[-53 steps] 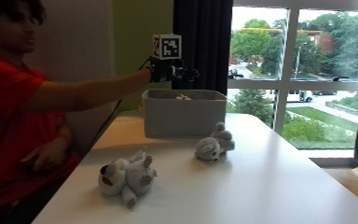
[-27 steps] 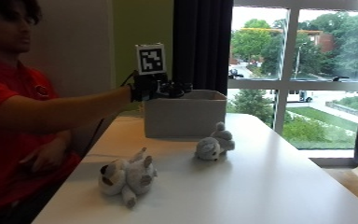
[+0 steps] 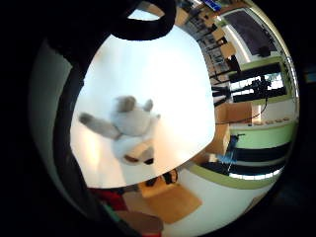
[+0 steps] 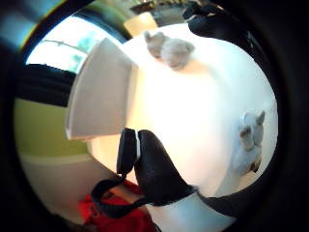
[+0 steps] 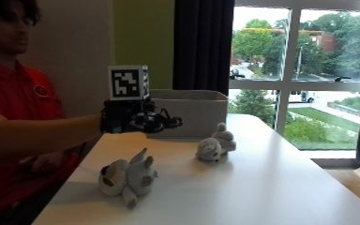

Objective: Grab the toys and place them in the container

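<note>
A grey, straight-walled fabric bin [image 5: 189, 111] stands on the white table [image 5: 273, 187] at the window end, its top open. From the outside view its inside is hidden behind the front wall, so what it holds cannot be told.

Two plush toys lie on the table, outside the bin. The smaller toy [image 5: 215, 144] is grey and fuzzy, rounded, with short ears, and sits just in front of the bin's right half. The larger toy [image 5: 127, 175] is grey-and-white plush with a darker patch at the muzzle; it lies sprawled on its side, limbs out, farther in front of the bin toward its left corner, well apart from the smaller toy.

The gloved right hand [image 5: 133, 119] hangs in the air before the bin's left front corner, above the table and higher than the larger toy, touching neither toy. Its fingers point toward the bin, loosely bent and holding nothing. In the thumb side palm view a padded black fingertip [image 4: 145, 164] stands free over the bare tabletop beside the bin. The little finger side palm view shows the larger toy below the palm on the smooth tabletop.
</note>
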